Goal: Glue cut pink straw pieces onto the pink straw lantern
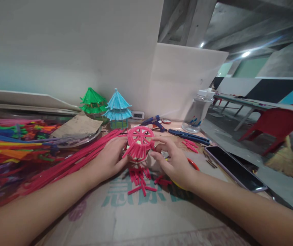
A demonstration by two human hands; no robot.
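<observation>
Clearly the red model [137, 149] is over the cardboard [120, 223]: the left hand [112, 156] holds one side, while the right hand [171, 160]'s thumb and forefinger stand narrowly parted at the other, contact hard to tell. Its spoked ring [141, 135] tilts toward the forearms [51, 201], long axis unclear. Green characters [122, 199] on the cardboard, partly covered, I can't read.

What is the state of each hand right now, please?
Left hand: holding the pink spoked piece.
Right hand: curled at its right side; grip cannot be told.
</observation>
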